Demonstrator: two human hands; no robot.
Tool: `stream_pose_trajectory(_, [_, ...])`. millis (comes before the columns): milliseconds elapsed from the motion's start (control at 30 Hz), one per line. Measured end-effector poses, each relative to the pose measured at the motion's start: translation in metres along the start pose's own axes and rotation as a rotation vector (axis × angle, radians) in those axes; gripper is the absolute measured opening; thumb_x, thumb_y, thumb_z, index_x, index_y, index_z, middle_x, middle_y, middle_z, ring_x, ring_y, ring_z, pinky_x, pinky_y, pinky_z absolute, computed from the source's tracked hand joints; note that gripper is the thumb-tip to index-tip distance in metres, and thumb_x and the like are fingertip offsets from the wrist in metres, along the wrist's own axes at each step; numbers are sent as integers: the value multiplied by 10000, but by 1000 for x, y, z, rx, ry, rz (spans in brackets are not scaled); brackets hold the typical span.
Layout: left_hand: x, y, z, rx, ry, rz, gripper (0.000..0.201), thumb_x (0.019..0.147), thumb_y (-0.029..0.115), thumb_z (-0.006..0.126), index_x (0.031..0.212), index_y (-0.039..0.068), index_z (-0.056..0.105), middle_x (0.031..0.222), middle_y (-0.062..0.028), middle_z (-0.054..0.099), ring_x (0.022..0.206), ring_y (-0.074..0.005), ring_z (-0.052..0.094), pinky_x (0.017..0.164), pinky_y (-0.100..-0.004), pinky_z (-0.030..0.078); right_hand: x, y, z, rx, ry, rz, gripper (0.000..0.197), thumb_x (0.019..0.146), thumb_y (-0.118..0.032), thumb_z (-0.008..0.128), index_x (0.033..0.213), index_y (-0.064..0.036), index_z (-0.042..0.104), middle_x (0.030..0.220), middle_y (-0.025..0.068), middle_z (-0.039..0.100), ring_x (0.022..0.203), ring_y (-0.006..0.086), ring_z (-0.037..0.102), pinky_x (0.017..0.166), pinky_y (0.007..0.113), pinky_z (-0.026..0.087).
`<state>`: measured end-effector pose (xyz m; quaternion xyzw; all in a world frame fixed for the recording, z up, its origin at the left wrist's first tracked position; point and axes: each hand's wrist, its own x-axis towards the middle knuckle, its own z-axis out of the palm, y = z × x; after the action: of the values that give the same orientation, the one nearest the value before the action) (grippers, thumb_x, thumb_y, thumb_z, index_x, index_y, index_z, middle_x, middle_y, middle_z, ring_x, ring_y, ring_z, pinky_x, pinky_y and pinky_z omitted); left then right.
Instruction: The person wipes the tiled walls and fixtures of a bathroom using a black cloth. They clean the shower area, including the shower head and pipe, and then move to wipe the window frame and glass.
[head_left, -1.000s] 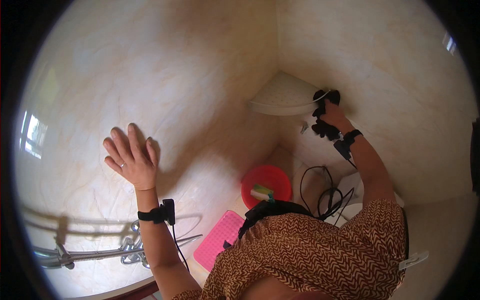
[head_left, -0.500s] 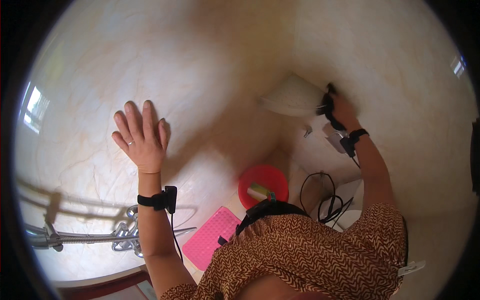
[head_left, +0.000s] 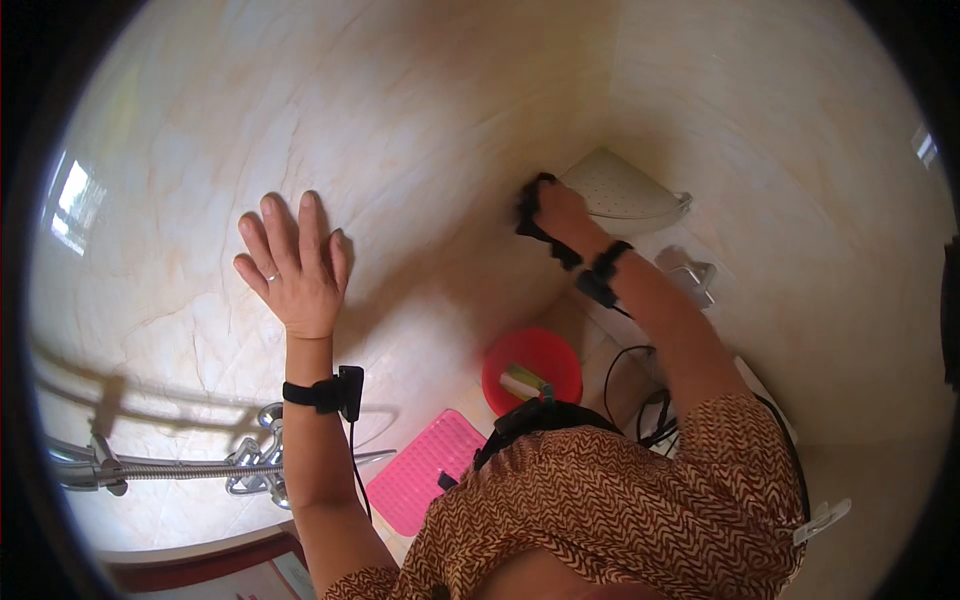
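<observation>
Shifted since the earlier frame: right hand with bunched, black, cloth-like wad, from the right end of the triangular, off-white, perforated corner shelf to its left end, upper centre of the frame. Right hand condition: fingers curled around the wad, grasping it. Wad position: just beside the left edge of the shelf, at the cream, marbled, glossy wall; firm contact not discernible. Left hand condition: nothing held, fingers spread, palm against the same wall, left of centre. Worn on each wrist: black strap with small box module. Lower left: chrome shower mixer. Below centre: round, red basin, containing a green-and-pale object of unclear kind. Left of the basin: pink, rectangular, textured mat. Right of centre, below the shelf: chrome wall fitting.
</observation>
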<state>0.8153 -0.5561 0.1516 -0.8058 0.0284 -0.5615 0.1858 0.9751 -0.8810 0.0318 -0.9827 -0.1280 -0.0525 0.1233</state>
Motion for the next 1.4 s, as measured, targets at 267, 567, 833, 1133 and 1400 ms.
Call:
stream_pose_trajectory(267, [-1,-2,-2,-23,13,38,534,903,374,578,1403,204,498,1508,-133,374,1406,-375,286,1092,-528,193,-21,18,11,-196,40,-62,376,858,-131,631,1196,13,546,1102,201,589,832,324,676,601,400,557])
stream_pose_trajectory(567, [1,-6,-12,-12,14,27,523,931,373,532,1418,193,481,1514,-129,375,1419,-353,286,1136,-498,126,-95,173,-24,-94,284,209,377,799,-124,626,1164,-50,566,1082,193,617,905,396,634,757,453,533])
stream_pose_trajectory(833, [3,-1,-8,-85,12,2,517,935,339,528,1425,182,472,1529,-118,355,1431,-349,270,1142,-515,131,-151,207,-208,527,1113,277,386,804,-49,617,1178,47,595,1120,220,643,1063,338,608,951,393,457])
stream_pose_trajectory(1133, [4,1,-13,-82,58,0,491,950,300,521,1422,170,474,1522,-125,366,1420,-352,298,1140,-503,155,-201,215,-427,-505,1529,55,665,823,-45,635,1435,-89,380,1421,286,367,1309,450,359,1102,514,280])
stream_pose_trajectory(1400, [3,-2,-9,-3,60,42,485,969,304,490,1429,153,468,1529,-151,344,1427,-371,277,1172,-487,89,-107,227,-415,-786,1386,169,882,686,-245,782,1464,-182,372,1435,189,404,1304,387,383,1064,550,298])
